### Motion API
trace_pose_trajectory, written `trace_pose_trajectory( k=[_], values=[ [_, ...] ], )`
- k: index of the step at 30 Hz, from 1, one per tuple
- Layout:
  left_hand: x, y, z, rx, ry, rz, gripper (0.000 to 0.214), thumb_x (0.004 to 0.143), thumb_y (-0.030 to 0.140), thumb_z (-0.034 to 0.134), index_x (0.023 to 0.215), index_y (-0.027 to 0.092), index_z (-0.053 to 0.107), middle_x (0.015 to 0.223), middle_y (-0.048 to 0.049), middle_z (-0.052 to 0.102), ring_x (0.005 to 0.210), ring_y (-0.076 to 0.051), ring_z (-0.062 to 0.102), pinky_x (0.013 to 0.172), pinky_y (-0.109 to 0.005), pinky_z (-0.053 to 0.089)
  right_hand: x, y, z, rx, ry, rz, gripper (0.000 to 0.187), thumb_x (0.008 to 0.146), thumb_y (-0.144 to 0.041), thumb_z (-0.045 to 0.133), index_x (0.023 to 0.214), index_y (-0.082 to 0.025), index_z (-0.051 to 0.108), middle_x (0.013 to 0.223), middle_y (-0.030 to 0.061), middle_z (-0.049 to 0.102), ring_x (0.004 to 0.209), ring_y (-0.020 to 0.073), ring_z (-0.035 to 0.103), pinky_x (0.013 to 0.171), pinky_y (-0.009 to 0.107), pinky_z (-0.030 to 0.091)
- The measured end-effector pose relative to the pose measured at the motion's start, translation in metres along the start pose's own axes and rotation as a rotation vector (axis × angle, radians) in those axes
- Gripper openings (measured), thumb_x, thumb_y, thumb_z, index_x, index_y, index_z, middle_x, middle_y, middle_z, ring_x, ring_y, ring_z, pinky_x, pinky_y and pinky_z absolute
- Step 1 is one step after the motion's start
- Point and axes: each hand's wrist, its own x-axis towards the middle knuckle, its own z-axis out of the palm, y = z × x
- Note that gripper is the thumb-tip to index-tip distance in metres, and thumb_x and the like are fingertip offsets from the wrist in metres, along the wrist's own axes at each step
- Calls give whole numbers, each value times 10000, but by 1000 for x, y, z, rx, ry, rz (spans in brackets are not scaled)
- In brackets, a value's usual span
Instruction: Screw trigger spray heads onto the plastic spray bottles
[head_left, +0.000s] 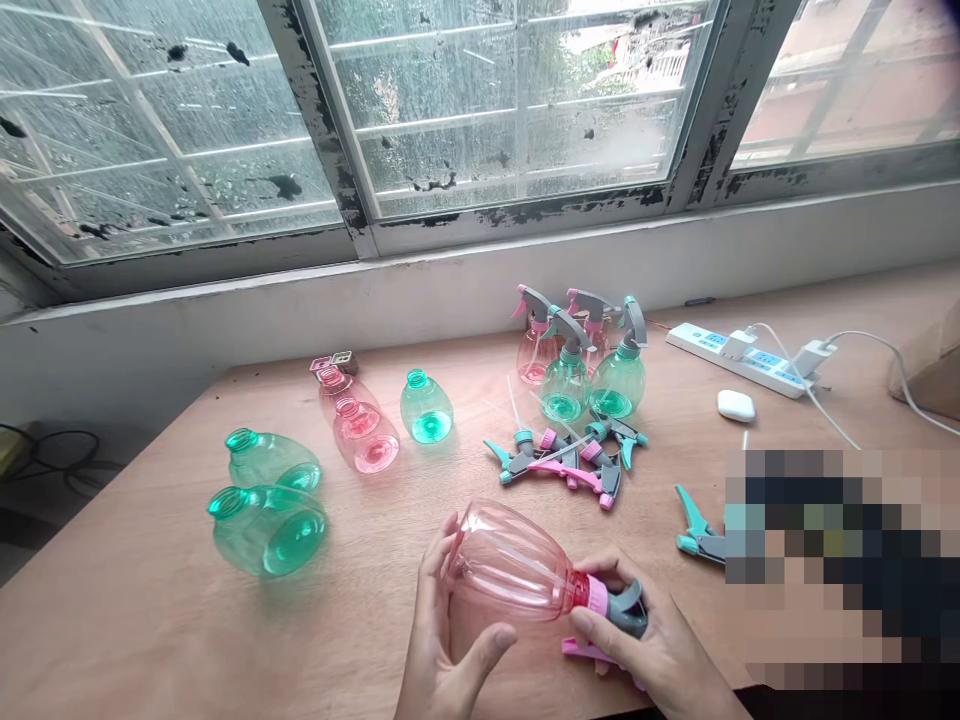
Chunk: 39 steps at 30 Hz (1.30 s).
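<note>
A clear pink spray bottle lies sideways between my hands, its base to the left. My left hand cups the base end, with fingers curved against it and the thumb standing off the side. Wrapped round the neck end, my right hand grips the grey and pink spray head, whose pink collar sits at the bottle's neck. The pink trigger shows below that hand. Loose spray heads in grey, pink and teal lie in a pile just beyond the bottle.
Green bottles without heads lie at the left; one stands farther back beside pink bottles. Bottles with heads stand near the wall. At right are a power strip, a white case, a loose teal-grey head and a blurred-out area.
</note>
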Motion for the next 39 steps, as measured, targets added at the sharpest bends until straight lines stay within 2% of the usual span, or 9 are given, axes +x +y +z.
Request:
trace_pose_trajectory(
  k=[7,9,12,15,21,25,28,33,39],
  values=[
    [8,2,-8,33,-101,-54,663,863,370,860,1468,354,589,1753,-59,375,1582,-362,389,1307,-507,306,0,-1,0,11,17,25,523,735,-555,963,1023,-193,718,779,-59,729,509,66,607,680,343,698],
    [9,1,-7,37,-71,-31,648,858,365,864,1453,360,606,1748,-51,385,1578,-361,396,1312,-508,292,0,-1,0,17,19,24,523,735,-550,965,1027,-195,717,805,-53,741,515,68,614,696,353,702],
    [6,-1,-3,29,9,-2,745,767,378,935,1440,351,616,1705,-59,457,1569,-370,409,1314,-510,285,0,-1,0,17,10,13,511,739,-545,963,1020,-191,723,840,-41,748,524,72,615,724,385,710],
    [3,-1,0,-1,11,-4,861,673,411,989,1442,314,615,1662,-91,517,1564,-401,408,1308,-519,298,0,1,-1,5,1,6,490,744,-538,960,1001,-190,731,835,-39,739,533,76,614,709,380,708],
    [3,3,-1,-14,11,-45,736,823,440,881,1478,295,579,1667,-107,510,1554,-395,426,1296,-533,316,1,2,-1,18,-13,0,464,755,-512,964,1001,-195,733,850,-43,736,530,61,603,736,384,710],
    [5,7,-4,8,-106,-63,690,903,410,819,1532,339,544,1702,-67,465,1592,-356,369,1319,-501,274,0,-1,1,29,26,6,494,731,-543,968,1007,-209,732,779,-72,704,510,64,597,730,385,712],
    [5,8,-4,33,-121,-60,666,929,408,793,1542,364,536,1714,-38,450,1595,-336,366,1328,-473,257,-1,-2,3,32,44,7,513,716,-561,971,997,-208,727,790,-71,703,503,60,587,728,391,713],
    [2,6,-1,61,-92,-36,747,867,423,847,1541,363,528,1695,-30,477,1564,-337,414,1315,-466,282,-1,0,1,23,26,18,523,724,-565,963,1004,-198,718,804,-59,709,520,71,591,737,401,713],
    [1,6,-2,-6,-50,-55,788,824,529,852,1511,294,547,1672,-96,503,1580,-390,376,1305,-495,290,1,2,-1,11,-26,0,454,760,-519,953,979,-192,728,819,-34,718,547,84,596,727,383,702]
  ],
)
